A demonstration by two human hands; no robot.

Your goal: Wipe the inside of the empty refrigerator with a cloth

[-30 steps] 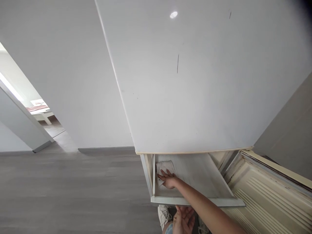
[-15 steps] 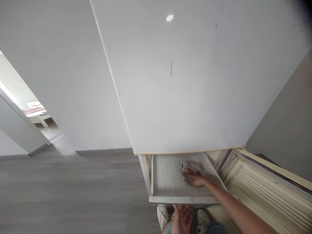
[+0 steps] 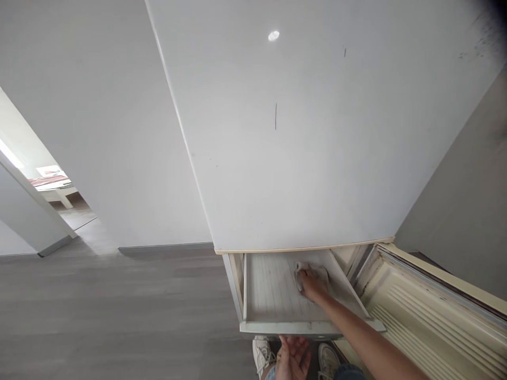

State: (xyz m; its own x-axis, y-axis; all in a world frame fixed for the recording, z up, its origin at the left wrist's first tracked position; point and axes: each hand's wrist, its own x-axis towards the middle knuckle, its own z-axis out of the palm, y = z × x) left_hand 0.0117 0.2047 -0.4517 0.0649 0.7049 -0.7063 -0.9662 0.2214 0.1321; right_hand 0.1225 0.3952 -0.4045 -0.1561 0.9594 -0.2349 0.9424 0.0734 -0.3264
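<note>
A shallow white drawer (image 3: 263, 290) is pulled out from a cream-edged cabinet that looks like a fridge. On the drawer's bottom, right of the middle, my right hand (image 3: 312, 287) presses a crumpled greyish-white cloth (image 3: 321, 273). Its fingers are closed on the cloth. Below the drawer's front edge is my left hand (image 3: 293, 354), palm up. Its fingers are spread and loosely curved, and the thumb is close to the front rim; whether it touches is unclear.
An open cream door (image 3: 431, 311) with ribbed inner panels stands at the right. Above the drawer is the white cabinet top (image 3: 301, 174). Grey wood-look floor (image 3: 119, 316) extends left. Two white shoes (image 3: 262, 352) are beneath the drawer. A doorway at far left shows a bed (image 3: 55, 184).
My right hand has shifted slightly left and up on the cloth, its fingers now more bunched. My left hand stays under the drawer front. The view has tilted slightly.
</note>
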